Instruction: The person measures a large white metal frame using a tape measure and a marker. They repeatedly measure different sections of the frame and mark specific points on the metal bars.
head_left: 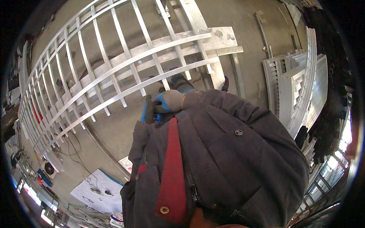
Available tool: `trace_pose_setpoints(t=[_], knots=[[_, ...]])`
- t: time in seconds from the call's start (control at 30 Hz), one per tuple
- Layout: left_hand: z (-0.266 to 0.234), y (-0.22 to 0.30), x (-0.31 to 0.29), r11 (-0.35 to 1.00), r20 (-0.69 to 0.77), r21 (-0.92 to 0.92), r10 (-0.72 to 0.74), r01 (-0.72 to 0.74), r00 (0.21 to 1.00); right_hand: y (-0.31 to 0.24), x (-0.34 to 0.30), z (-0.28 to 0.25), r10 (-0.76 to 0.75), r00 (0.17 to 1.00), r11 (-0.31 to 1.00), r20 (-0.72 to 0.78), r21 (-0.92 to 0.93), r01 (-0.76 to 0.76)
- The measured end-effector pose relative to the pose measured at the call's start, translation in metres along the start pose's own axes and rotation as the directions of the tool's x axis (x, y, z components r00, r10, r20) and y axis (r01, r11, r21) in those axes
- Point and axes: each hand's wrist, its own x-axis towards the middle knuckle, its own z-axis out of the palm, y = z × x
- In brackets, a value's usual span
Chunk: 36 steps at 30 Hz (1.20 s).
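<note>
Both hands are close together before my jacket (228, 140), in grey-and-blue work gloves. My right hand (170, 101) reaches across from the right with its fingers curled in against the left glove; what they hold, if anything, is hidden. Of my left hand (148, 109) only a dark grey and blue part shows, pointing upward, and the sleeve hides the rest. Just beyond the hands lies a long metal railing frame (140, 83), with curved rails crossed by several bars. Neither hand visibly touches it.
Flat metal plates (222, 36) support the frame's right end. Stacked louvred metal panels (291, 79) stand at the right. On the floor at lower left lies a white sheet (99, 192) with cables on it. A long metal bar (102, 148) lies near the frame.
</note>
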Motion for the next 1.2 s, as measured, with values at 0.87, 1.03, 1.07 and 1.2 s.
trace_pose_setpoints(t=[0.87,1.03,1.07,1.2], knots=[[-0.010,0.024,0.020,0.978,0.027,0.105,-0.186,0.182,0.982,0.057,-0.015,-0.116,0.228,0.920,0.932,-0.318,0.346,-0.111],[0.026,0.074,0.002,0.899,-0.182,0.335,-0.233,0.283,0.955,0.090,-0.003,-0.149,0.261,0.901,0.928,-0.347,0.348,-0.134],[0.030,0.080,-0.001,0.898,-0.175,0.361,-0.201,0.253,0.964,0.094,0.003,-0.159,0.261,0.933,0.941,-0.248,0.282,-0.189],[0.037,0.087,0.000,0.916,-0.117,0.300,-0.242,0.266,0.963,0.101,0.002,-0.185,0.238,0.952,0.932,-0.192,0.319,-0.169]])
